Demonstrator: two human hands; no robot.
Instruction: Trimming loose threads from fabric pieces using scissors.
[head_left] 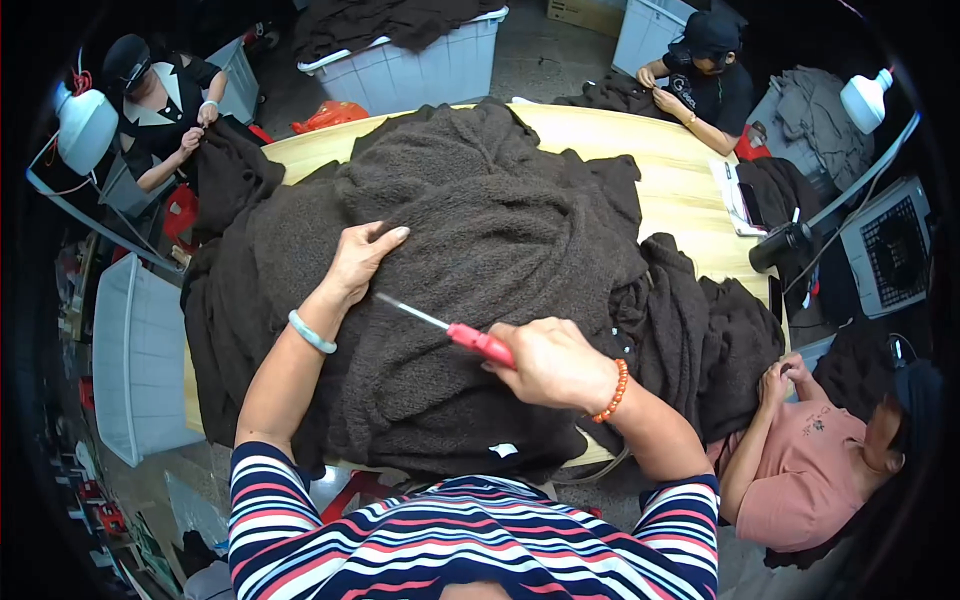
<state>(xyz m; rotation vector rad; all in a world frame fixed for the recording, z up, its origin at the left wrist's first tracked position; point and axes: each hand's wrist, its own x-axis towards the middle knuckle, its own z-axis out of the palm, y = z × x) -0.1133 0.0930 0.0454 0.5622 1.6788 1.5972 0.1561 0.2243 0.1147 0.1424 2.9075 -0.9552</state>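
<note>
A large heap of dark brown knitted garments [480, 250] covers the middle of the table in front of me. My left hand [356, 262] is at the left part of the heap, gripping the knit; its thumb lies on top and points right, while most of its fingers are tucked out of sight in the cloth. In my right hand [553, 362] is a red-handled tool [478, 341] with a thin metal shaft. Its shaft slants up and left over the knit, the tip just below my left hand. What kind of tip it has is too small to tell.
Around the pale wooden table [680, 200] three people handle dark cloth. White bins [145, 360] stand at the left and behind. Lamps [85, 130] rise at both sides. A black bottle [782, 247] and a phone [750, 203] lie at the right edge.
</note>
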